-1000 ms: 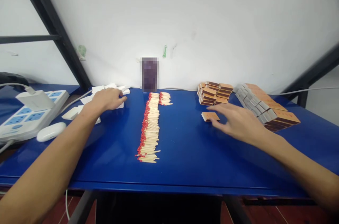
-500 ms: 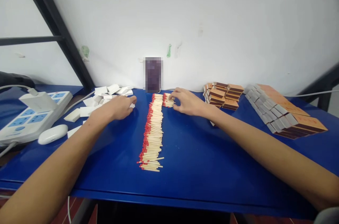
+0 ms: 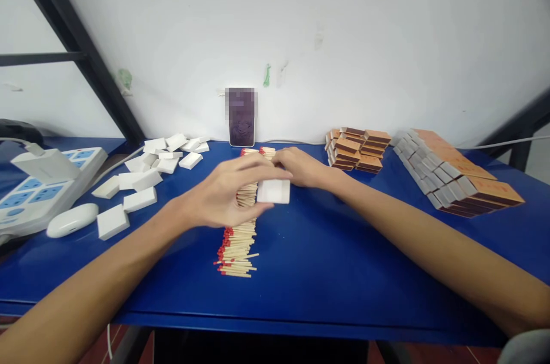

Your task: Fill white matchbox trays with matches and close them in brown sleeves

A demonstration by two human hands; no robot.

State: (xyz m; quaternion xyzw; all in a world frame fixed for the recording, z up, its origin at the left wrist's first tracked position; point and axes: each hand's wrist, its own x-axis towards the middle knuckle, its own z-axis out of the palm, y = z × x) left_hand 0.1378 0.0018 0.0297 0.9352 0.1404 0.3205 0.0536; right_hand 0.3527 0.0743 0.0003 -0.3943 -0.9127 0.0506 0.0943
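My left hand [image 3: 230,192] is closed on a small white matchbox tray [image 3: 274,191], held between thumb and fingers above the row of matches. Below it, a long row of red-tipped matches [image 3: 238,249] runs across the blue table, its middle covered by this hand. Just behind the white tray, my right hand [image 3: 298,166] rests low with curled fingers beside a short pile of matches [image 3: 267,152]. The left hand and the tray hide its fingertips, so what they grip does not show.
Loose white trays [image 3: 140,199] lie on the left, near a white earbud case [image 3: 73,219] and a power strip [image 3: 36,192]. A phone [image 3: 242,123] leans on the wall. At right stand matchbox sleeves [image 3: 358,149] and a block of stacked matchboxes [image 3: 455,172].
My left hand has moved right from the loose white trays, now with one tray in its grip. My right hand stays by the short match pile, its fingers more curled. The view has shifted slightly.
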